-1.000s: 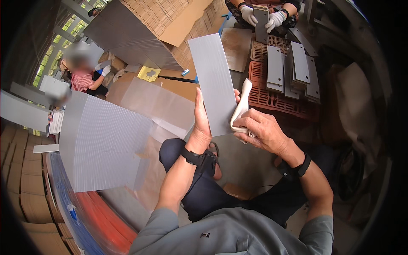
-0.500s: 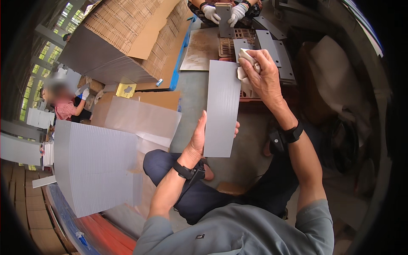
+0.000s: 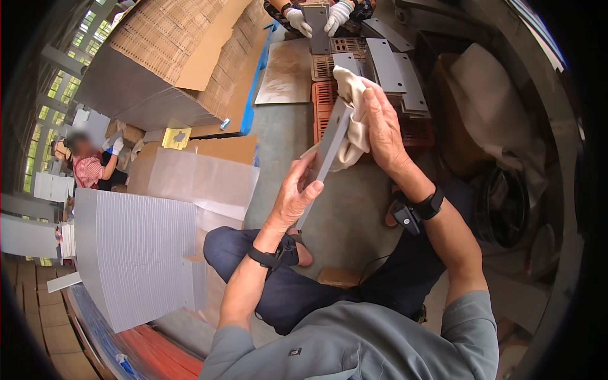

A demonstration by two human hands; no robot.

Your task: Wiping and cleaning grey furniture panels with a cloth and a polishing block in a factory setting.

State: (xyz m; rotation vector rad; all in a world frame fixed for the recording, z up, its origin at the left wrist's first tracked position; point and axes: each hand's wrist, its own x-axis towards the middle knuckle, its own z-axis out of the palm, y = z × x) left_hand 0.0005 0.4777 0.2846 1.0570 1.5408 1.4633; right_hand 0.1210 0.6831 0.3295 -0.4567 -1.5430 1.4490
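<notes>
Turned up on its side since the earlier frame, the grey panel (image 3: 330, 144) shows a narrow edge where its broad face was, and the cream cloth (image 3: 356, 140), bunched at its upper corner then, now hangs loosely spread along its right side.

From where I stand, the left hand (image 3: 292, 196) has it firmly, fingers round the lower part and thumb laid over the near edge. Beyond those fingers the panel's long axis slants up and rightward, away from the person, while its lower end pokes out below the thumb. The right hand (image 3: 382, 130) is to the right of its upper half, fingers stretched out against the cloth; I can't tell whether they pinch it. So the left hand is nearer, directly on the panel, with cloth between panel and right hand.

Past the right fingertips, drilled grey panels (image 3: 383, 66) lie on an orange plastic crate (image 3: 323, 101). Well left of the left fingers stands a tall stack of grey panels (image 3: 142, 256).
</notes>
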